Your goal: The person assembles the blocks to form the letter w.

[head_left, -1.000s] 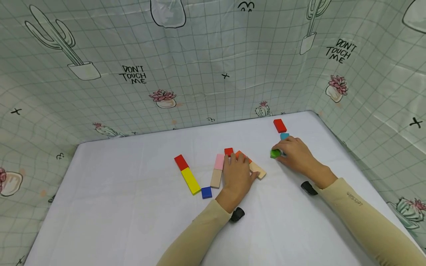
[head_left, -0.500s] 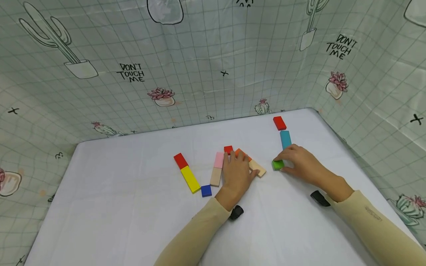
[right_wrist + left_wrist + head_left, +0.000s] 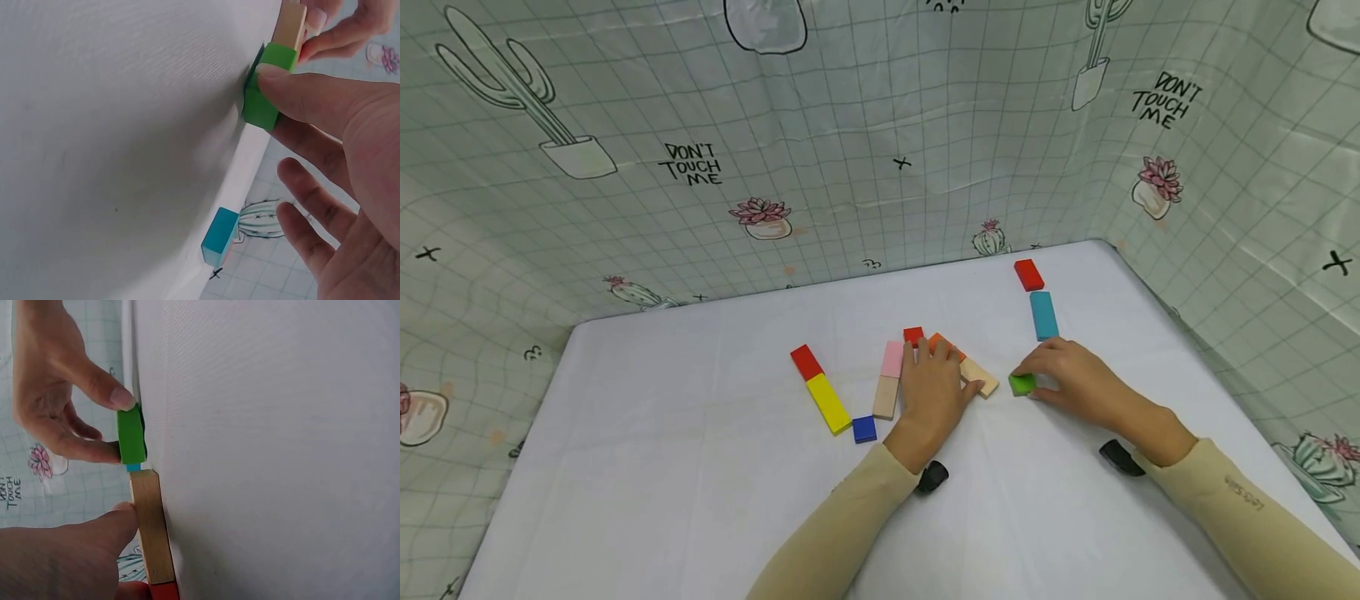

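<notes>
My right hand (image 3: 1075, 379) pinches a green block (image 3: 1022, 384) between thumb and forefinger, low over the white table. In the left wrist view, the green block (image 3: 131, 434) stands just off the end of a plain wooden block (image 3: 152, 525). My left hand (image 3: 934, 392) rests over an orange block (image 3: 936, 340), its fingers extended and its thumb against the wooden block (image 3: 981, 379) that continues the orange one. A small red block (image 3: 913, 334) lies at the orange block's far end, partly behind the fingertips. Left of this hand, a pink block (image 3: 892, 358) meets another wooden block (image 3: 886, 398).
Farther left lie a red block (image 3: 807, 362), a yellow block (image 3: 829, 404) and a blue block (image 3: 864, 429), end to end. A teal block (image 3: 1043, 315) and a red block (image 3: 1028, 275) lie beyond my right hand. Patterned cloth (image 3: 850, 125) rises behind the table (image 3: 662, 458).
My right hand has moved nearer with the green block, uncovering the teal block, then slightly left toward the wooden block's end. The left hand stays in place.
</notes>
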The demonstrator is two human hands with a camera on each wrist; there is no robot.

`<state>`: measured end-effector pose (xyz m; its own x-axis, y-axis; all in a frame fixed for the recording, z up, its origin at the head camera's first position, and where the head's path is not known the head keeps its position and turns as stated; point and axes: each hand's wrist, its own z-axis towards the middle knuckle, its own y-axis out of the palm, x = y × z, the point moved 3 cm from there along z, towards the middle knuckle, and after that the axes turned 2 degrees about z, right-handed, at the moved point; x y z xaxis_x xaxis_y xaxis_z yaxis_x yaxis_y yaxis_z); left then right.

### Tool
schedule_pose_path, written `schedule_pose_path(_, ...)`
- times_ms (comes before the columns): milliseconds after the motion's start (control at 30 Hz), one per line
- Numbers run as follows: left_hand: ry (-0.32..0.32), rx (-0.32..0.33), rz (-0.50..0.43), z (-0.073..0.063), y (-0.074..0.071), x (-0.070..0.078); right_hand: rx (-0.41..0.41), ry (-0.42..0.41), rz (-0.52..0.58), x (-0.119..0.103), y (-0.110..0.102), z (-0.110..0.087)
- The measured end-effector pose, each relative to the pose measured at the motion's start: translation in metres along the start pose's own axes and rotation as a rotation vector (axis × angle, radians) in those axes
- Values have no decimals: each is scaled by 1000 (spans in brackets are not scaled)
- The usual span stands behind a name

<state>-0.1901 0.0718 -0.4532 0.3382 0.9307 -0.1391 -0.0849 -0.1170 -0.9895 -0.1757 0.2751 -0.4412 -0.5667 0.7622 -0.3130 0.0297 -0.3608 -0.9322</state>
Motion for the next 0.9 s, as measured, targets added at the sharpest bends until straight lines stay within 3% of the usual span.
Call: schedule_pose_path(900, 3, 30, 36, -2, -1, 1, -8, -21, -45, -12, 9, 3)
